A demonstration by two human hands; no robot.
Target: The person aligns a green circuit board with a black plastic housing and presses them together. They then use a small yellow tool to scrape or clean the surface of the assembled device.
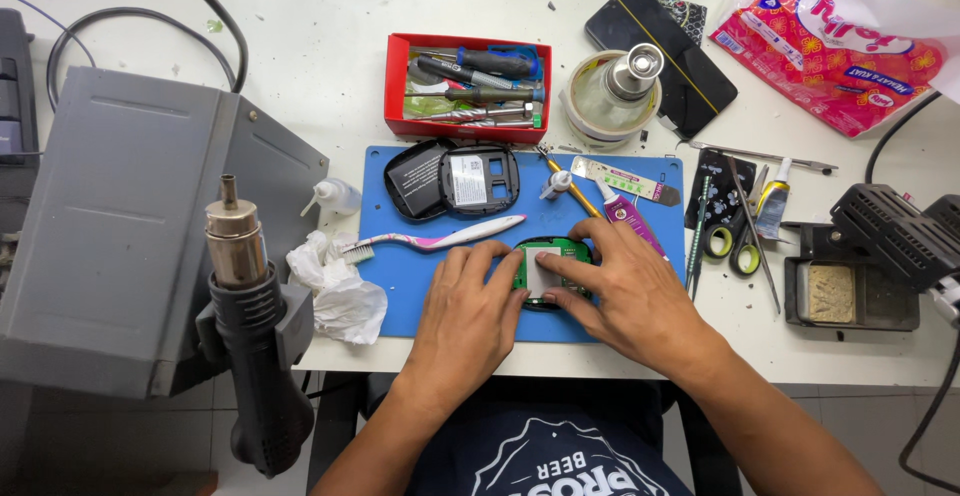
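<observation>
Both hands pinch a green circuit board (548, 274) with a white patch, near the front edge of a blue mat (420, 301). The left hand (468, 311) grips its left edge, the right hand (625, 291) its right and near side. Just beyond lies a toothbrush (445, 239), then an open black case (452, 180). Farther off sits a red tray (396, 91) of tools. Scissors (738, 241) lie right on the worktop (330, 36); a hot-air gun (250, 326) stands left.

A small device (545, 274) with a green circuit board and a pale rectangular part at its middle lies flat on the blue mat (410, 301), near the front edge. Its dark, rounded shell shows underneath; the lower edge is covered, so its full outline is unclear.
</observation>
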